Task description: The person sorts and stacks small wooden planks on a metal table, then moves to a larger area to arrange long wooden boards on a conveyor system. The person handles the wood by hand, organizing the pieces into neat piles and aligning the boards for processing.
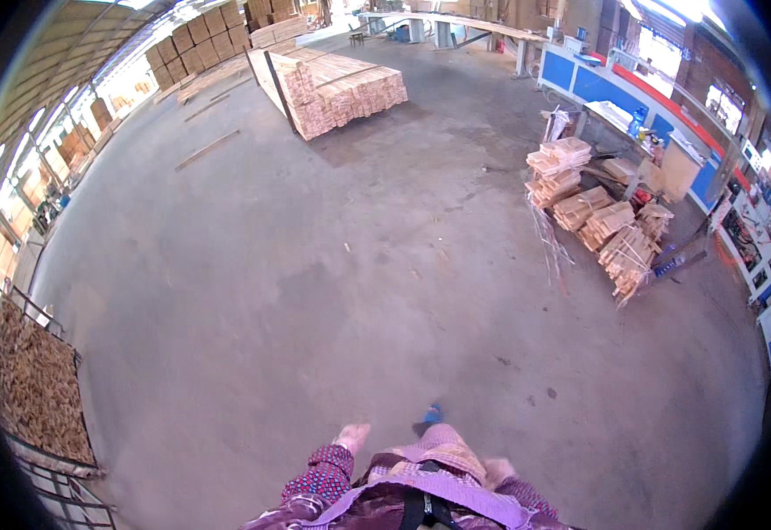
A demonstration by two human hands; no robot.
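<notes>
My left hand (pixel 353 438) hangs in front of my body at the lower middle, below a dark patterned sleeve. No object shows in it, but its fingers are too small and blurred to tell their pose. On the other side of the purple-edged apron (pixel 443 450) is my right hand (pixel 497 471), close to my hip and partly covered by my clothing. Its fingers do not show clearly. Both hands are over the grey concrete floor (pixel 315 309), far from the wood. One foot in a blue shoe (pixel 432 413) shows ahead of the apron.
Bundled wooden pieces (pixel 593 212) lie at the right beside a cluttered worktable (pixel 611 113). A blue and white machine (pixel 597 84) runs behind them. A large stack of lumber (pixel 332 93) stands farther off. At the lower left is a metal-framed bin (pixel 80 389) of wood scraps.
</notes>
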